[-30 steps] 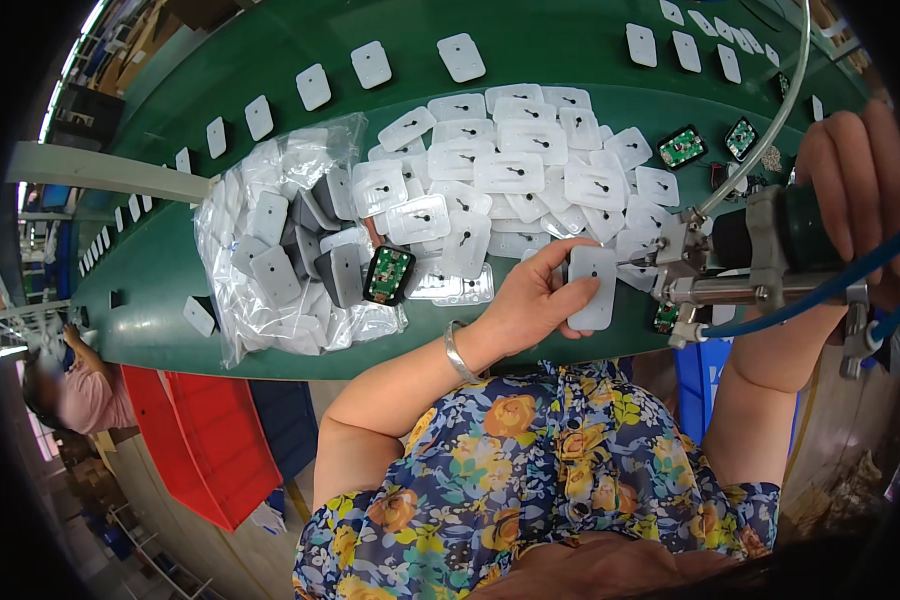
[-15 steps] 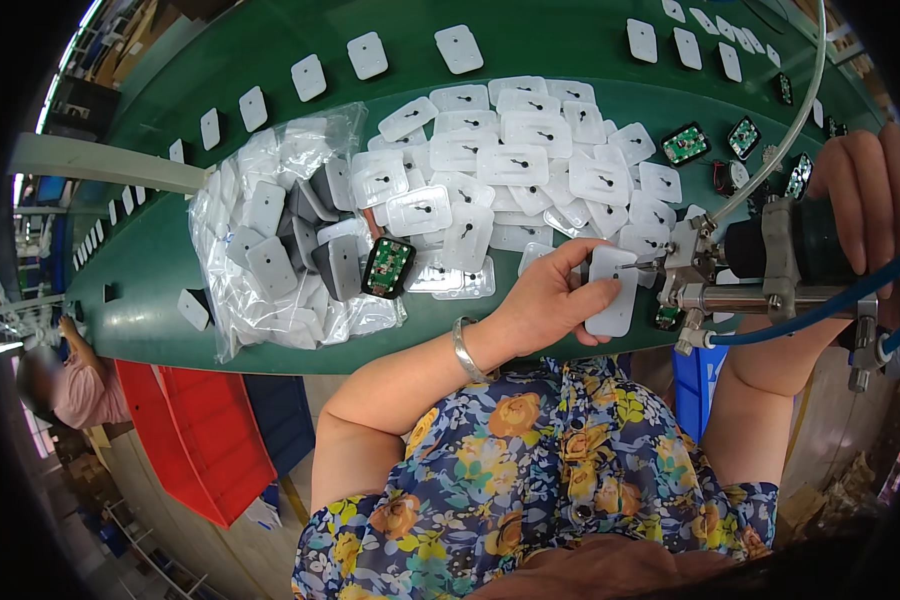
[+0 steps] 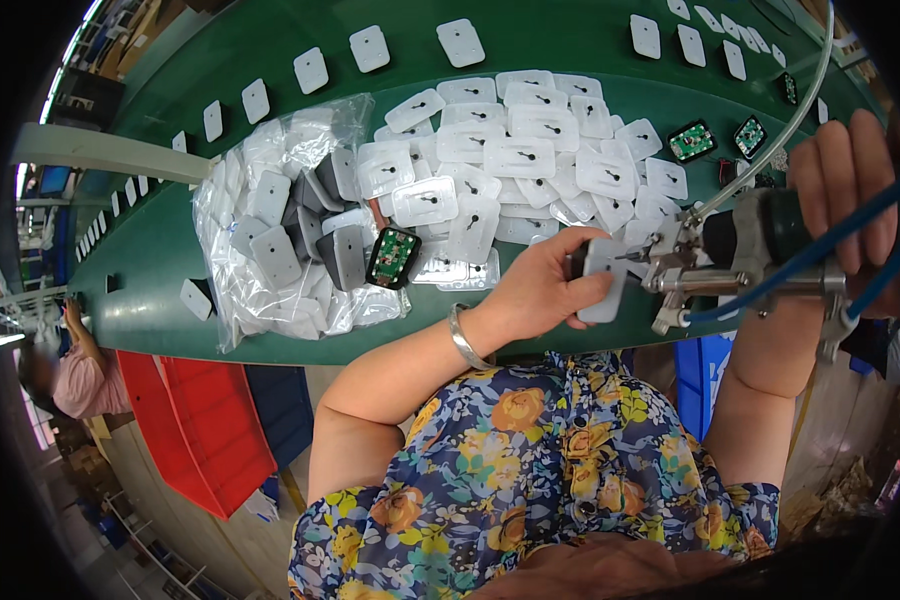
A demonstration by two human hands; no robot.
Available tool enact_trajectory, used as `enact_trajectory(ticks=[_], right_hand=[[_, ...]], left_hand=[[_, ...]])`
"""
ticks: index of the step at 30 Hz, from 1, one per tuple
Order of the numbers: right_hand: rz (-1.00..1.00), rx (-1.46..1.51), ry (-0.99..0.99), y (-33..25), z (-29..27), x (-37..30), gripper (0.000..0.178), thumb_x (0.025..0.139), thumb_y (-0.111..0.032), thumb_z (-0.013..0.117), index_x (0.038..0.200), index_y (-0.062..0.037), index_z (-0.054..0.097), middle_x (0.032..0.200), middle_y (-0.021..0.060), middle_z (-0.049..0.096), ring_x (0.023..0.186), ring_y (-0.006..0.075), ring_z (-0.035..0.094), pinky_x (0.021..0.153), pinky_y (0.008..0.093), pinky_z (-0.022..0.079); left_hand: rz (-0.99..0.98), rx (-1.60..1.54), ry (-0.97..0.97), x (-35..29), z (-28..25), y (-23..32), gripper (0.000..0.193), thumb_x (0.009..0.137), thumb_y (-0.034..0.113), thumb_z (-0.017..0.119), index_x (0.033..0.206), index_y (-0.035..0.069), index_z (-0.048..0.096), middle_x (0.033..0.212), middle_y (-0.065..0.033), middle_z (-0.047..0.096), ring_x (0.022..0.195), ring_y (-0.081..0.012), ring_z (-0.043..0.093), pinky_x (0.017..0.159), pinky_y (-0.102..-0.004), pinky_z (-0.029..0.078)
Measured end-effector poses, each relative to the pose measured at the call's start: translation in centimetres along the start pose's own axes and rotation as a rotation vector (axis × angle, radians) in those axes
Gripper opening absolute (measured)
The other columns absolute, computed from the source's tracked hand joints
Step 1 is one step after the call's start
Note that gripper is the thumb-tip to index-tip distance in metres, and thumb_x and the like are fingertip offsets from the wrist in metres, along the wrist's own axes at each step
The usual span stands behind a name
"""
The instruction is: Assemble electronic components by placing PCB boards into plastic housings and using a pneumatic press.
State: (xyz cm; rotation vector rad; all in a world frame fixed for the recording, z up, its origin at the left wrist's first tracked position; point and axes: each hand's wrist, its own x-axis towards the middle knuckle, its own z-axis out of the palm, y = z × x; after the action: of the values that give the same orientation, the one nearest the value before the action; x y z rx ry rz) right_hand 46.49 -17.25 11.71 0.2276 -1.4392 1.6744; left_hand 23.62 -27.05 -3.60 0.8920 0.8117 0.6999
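My left hand point(image 3: 545, 285) is closed round a small white plastic casing point(image 3: 600, 300), thumb across its face and fingers at its far edge. At the right, my right hand point(image 3: 850, 190) wraps over the dark body of a powered screwdriver point(image 3: 745, 245) with metal fittings and blue hoses. The screwdriver's thin bit points left and meets the upper part of the casing's face. Whether a screw sits under the bit is too small to tell. Just left of my left hand lies an opened housing with a green circuit board point(image 3: 394, 258).
Clear-white plastic covers point(image 3: 518, 158) lie piled beyond my hands. A plastic bag point(image 3: 260, 300) holds white and grey casings. More casings point(image 3: 370, 48) line the far green surface, and circuit boards point(image 3: 692, 142) lie at right. Red bin point(image 3: 205, 430) stands below the table; another person point(image 3: 85, 375) sits far left.
The screwdriver has shifted slightly left and tilted, my right hand with it. The casing in my left hand has tipped and moved a little left. The whole view has shifted slightly.
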Motion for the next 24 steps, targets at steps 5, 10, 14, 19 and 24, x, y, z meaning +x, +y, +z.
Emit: enact_trajectory(ticks=[5, 10, 14, 19, 24], right_hand=[[0.003, 0.021, -0.019, -0.4, -0.3, 0.2, 0.025, 0.081, -0.02, 0.059, 0.094, -0.002, 0.048, 0.073, 0.0097, 0.047, 0.063, 0.0188, 0.051, 0.062, 0.0282, 0.043], [0.012, 0.041, -0.042, -0.3, -0.4, 0.2, 0.027, 0.081, -0.021, 0.059, 0.095, -0.0018, 0.048, 0.075, 0.0101, 0.047, 0.064, 0.0191, 0.051, 0.062, 0.0287, 0.044], [0.002, 0.054, -0.05, -1.2, -0.8, 0.6, 0.028, 0.081, -0.023, 0.059, 0.097, -0.0017, 0.047, 0.076, 0.0103, 0.047, 0.064, 0.0193, 0.051, 0.062, 0.0291, 0.044], [-0.001, 0.06, -0.048, -1.2, -1.0, 0.2, 0.031, 0.081, -0.024, 0.059, 0.098, -0.0015, 0.047, 0.078, 0.0107, 0.048, 0.065, 0.0196, 0.052, 0.063, 0.0296, 0.044], [-0.01, 0.068, -0.046, -1.3, -1.1, 0.0, 0.033, 0.081, -0.026, 0.058, 0.1, -0.0014, 0.046, 0.079, 0.011, 0.048, 0.066, 0.0198, 0.052, 0.063, 0.0301, 0.045]], left_hand=[[-0.021, -0.11, 0.117, -0.8, -1.7, -1.2, 0.036, 0.089, 0.011, 0.054, 0.124, 0.006, 0.044, 0.084, -0.0077, 0.063, 0.064, -0.0127, 0.062, 0.053, -0.0227, 0.052], [-0.008, -0.263, 0.088, -0.8, -0.8, -0.8, 0.036, 0.091, 0.013, 0.053, 0.125, 0.006, 0.042, 0.09, -0.0094, 0.062, 0.069, -0.0164, 0.064, 0.057, -0.0261, 0.055], [-0.019, -0.274, 0.063, -0.2, -0.2, -0.1, 0.036, 0.091, 0.014, 0.052, 0.124, 0.005, 0.042, 0.092, -0.0098, 0.062, 0.07, -0.018, 0.064, 0.057, -0.027, 0.056], [-0.03, -0.305, 0.055, 0.2, 0.1, 0.2, 0.035, 0.091, 0.015, 0.052, 0.123, 0.004, 0.042, 0.092, -0.0102, 0.062, 0.07, -0.0189, 0.065, 0.057, -0.0272, 0.056], [-0.004, -0.304, 0.049, 0.4, 0.3, 0.4, 0.033, 0.091, 0.015, 0.052, 0.121, 0.005, 0.043, 0.093, -0.0106, 0.062, 0.07, -0.0198, 0.065, 0.056, -0.0272, 0.056]])
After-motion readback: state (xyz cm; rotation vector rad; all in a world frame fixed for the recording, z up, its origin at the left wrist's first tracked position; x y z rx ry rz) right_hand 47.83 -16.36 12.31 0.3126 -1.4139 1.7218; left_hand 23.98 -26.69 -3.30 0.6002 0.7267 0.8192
